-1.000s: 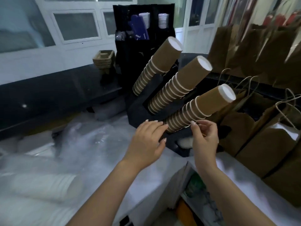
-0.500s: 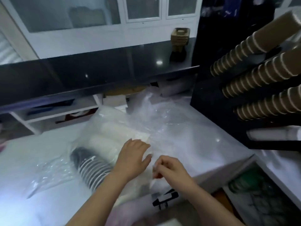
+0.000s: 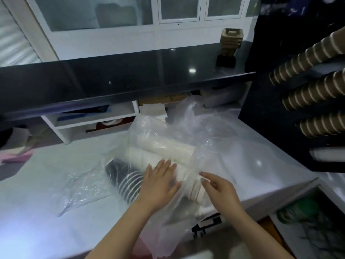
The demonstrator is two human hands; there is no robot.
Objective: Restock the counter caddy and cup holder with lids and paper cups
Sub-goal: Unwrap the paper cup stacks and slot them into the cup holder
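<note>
A clear plastic bag lies on the white counter. Inside it are stacks of white lids and a stack of black lids. My left hand rests flat on the bag over the white stacks, fingers spread. My right hand touches the near end of a white stack through the plastic, fingers curled but loose. The black cup holder stands at the right with three slanted rows of brown paper cups. A white stack lies in its lowest slot.
A raised black countertop runs across the back, carrying a pile of pulp cup carriers. White shelving sits under it. An open drawer or bin with green items is at the lower right.
I turned away from the cup holder to the bag on the left. Both hands dropped from the brown cups onto the bag, then slid further over the white lid stacks.
</note>
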